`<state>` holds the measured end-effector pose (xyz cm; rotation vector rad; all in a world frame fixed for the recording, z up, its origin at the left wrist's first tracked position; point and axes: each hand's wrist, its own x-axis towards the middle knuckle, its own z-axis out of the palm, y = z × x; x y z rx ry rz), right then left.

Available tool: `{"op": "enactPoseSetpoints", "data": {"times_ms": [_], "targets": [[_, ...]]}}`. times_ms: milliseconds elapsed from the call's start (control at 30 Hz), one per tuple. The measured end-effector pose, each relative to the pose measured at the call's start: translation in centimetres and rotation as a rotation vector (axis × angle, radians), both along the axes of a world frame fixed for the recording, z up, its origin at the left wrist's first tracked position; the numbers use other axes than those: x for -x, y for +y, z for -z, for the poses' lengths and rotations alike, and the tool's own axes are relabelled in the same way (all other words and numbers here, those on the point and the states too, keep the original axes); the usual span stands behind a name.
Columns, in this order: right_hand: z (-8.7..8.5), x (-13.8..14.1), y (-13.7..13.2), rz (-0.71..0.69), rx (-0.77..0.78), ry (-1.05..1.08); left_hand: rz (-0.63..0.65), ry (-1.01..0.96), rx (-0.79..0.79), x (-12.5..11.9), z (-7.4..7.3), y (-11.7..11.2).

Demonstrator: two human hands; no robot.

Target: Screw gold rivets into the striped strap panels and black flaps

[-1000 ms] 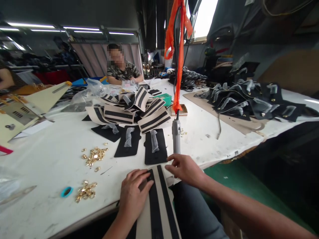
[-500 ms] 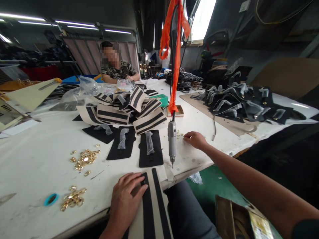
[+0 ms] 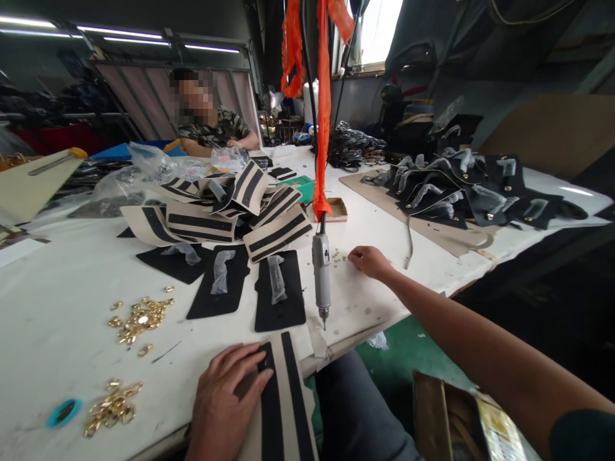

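Observation:
My left hand (image 3: 228,400) holds down a beige panel with black stripes (image 3: 276,410) at the table's front edge. Its thumb and fingers curve around a small dark fitting on one black stripe. Farther right, my right hand (image 3: 371,262) touches the table with fingertips pinched together, beside several tiny gold-coloured pieces (image 3: 337,257). Whatever those fingertips hold is too small to make out. Between my hands a grey electric screwdriver (image 3: 321,272) hangs upright, bit down, from an orange strip (image 3: 323,115). Black panels with plastic-wrapped handles (image 3: 280,307) lie beyond my left hand.
Gold-coloured metal fittings (image 3: 144,319) lie in two heaps at left, near a blue ring-shaped container (image 3: 64,413). More striped panels (image 3: 202,221) are piled behind. Black pieces (image 3: 461,186) cover cardboard at right. A co-worker (image 3: 218,131) sits across the table.
The view has shifted a little, so most things on the table sit farther left. My right fingertips have drawn closer together by the tiny pieces. My left hand stays on the striped panel.

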<state>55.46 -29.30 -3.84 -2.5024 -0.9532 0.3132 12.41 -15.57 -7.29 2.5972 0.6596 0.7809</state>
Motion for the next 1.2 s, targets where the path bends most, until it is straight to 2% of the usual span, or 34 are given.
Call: {"op": "enactPoseSetpoints", "data": {"times_ms": [200, 500, 667, 867, 1000, 1200], "targets": [[0.0, -1.0, 1.3, -0.011, -0.004, 0.033, -0.002, 0.011, 0.002, 0.0, 0.1, 0.1], [0.8, -1.5, 2.4, 0.06, 0.057, -0.045, -0.017, 0.028, -0.002, 0.1, 0.2, 0.1], [0.7, -0.7, 1.8, -0.05, 0.066, -0.152, -0.018, 0.012, -0.003, 0.0, 0.0, -0.1], [-0.4, -0.4, 1.3, -0.222, 0.101, -0.245, -0.021, 0.011, -0.016, 0.0, -0.1, -0.1], [-0.8, -0.6, 0.7, -0.259, 0.122, -0.265, -0.026, 0.023, -0.028, 0.1, -0.1, -0.1], [-0.4, -1.8, -1.0, -0.259, 0.118, -0.204, -0.025, 0.017, -0.008, 0.1, 0.2, -0.2]]}}
